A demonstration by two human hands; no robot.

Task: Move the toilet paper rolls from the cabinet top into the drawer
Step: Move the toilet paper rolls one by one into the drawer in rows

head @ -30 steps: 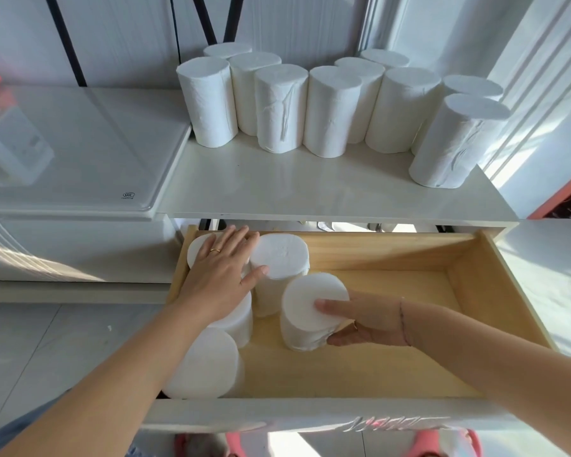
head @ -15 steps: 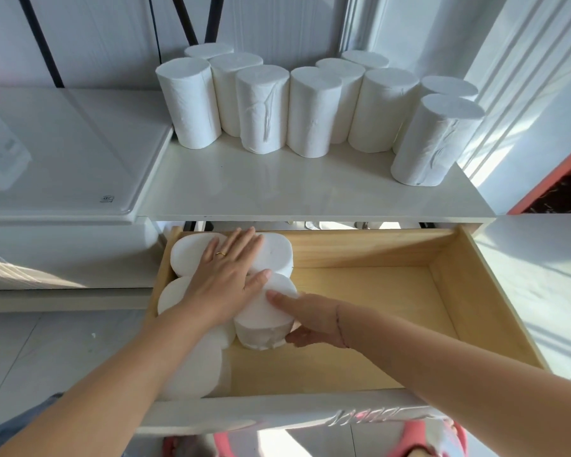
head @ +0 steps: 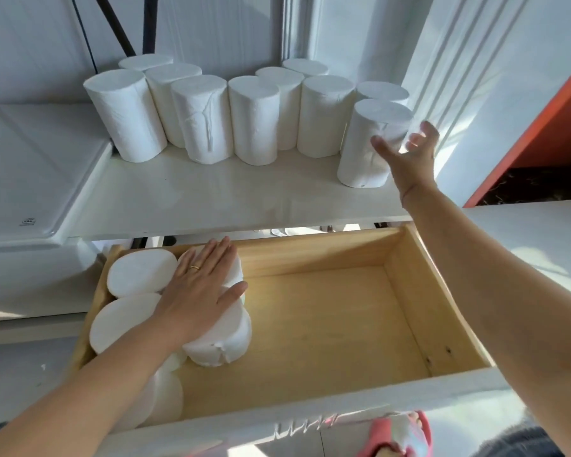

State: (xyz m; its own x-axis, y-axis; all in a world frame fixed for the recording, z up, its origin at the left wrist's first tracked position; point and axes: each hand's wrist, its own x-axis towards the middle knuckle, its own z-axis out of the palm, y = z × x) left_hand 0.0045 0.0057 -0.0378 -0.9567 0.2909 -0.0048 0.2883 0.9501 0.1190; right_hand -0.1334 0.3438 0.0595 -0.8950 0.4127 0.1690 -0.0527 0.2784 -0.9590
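Several white toilet paper rolls stand upright along the back of the white cabinet top. The rightmost roll stands in front, slightly tilted. My right hand is spread open right beside that roll, fingers around its right side without closing on it. Below, the wooden drawer is pulled out. Several rolls stand packed in its left part. My left hand lies flat on their tops, fingers straight, with a ring on one finger.
The right two thirds of the drawer floor is bare wood. A white appliance lid adjoins the cabinet top on the left. A white panelled wall and an orange panel rise at the right. Pink slippers show below the drawer front.
My right hand let go of the roll it pushed against the others in the drawer and rose to the rightmost roll on the cabinet top. My left hand stayed flat on the drawer rolls.
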